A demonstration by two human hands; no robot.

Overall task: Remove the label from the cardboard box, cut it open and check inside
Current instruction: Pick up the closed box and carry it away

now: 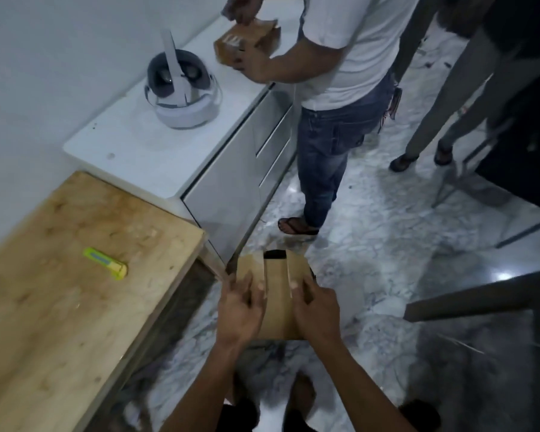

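I hold a brown cardboard box [276,294] in front of me, over the floor and just off the wooden table's right edge. My left hand [242,310] grips its left side and my right hand [314,310] its right side, thumbs on top. The top flaps are parted along the middle, and a dark opening shows at the far end. I see no label on the box. A yellow-green box cutter [106,264] lies on the wooden table [60,307], to the left of my hands.
A white cabinet [156,157] beyond the table carries a white headset [181,95]. A person in a white shirt and jeans [334,98] stands at it, handling another brown box [247,42]. A second person's legs [434,135] stand at the right. A dark chair [480,297] is at the right.
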